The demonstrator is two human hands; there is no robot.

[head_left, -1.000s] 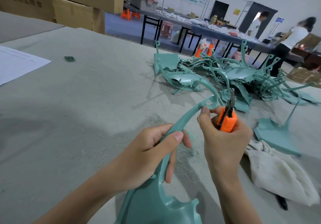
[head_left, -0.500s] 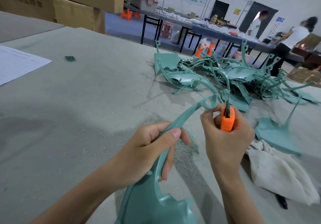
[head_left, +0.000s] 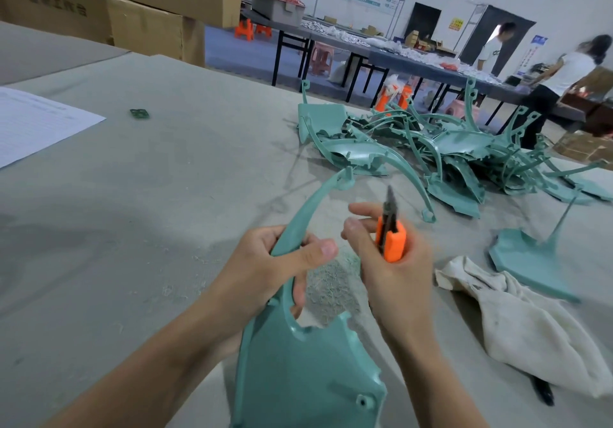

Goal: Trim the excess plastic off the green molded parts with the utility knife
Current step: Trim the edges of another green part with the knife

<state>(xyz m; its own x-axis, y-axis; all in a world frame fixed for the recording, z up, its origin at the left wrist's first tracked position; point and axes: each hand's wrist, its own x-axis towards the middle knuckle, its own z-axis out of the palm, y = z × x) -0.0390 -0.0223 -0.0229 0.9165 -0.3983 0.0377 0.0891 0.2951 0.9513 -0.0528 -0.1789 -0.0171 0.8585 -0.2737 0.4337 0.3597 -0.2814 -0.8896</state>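
Observation:
My left hand [head_left: 272, 268] grips the narrow curved arm of a green molded part [head_left: 305, 371], whose wide plate hangs toward me and whose tip reaches up and away. My right hand [head_left: 388, 261] holds an orange utility knife [head_left: 390, 233] upright, its dark blade pointing up. The blade stands to the right of the part's arm and is apart from it. A pile of green molded parts [head_left: 431, 149] lies further back on the table. One more green part [head_left: 530, 261] rests at the right.
Green shavings [head_left: 331, 281] are scattered on the grey table [head_left: 132, 212] between my hands. A crumpled white cloth [head_left: 530, 328] lies at the right, a paper sheet [head_left: 30, 125] at the far left. Cardboard boxes [head_left: 149, 6] stand behind; two people stand at a distant bench.
My right hand has drawn the knife back from the tip of the part and toward me. My left hand has swung the part's arm to the left and raised it.

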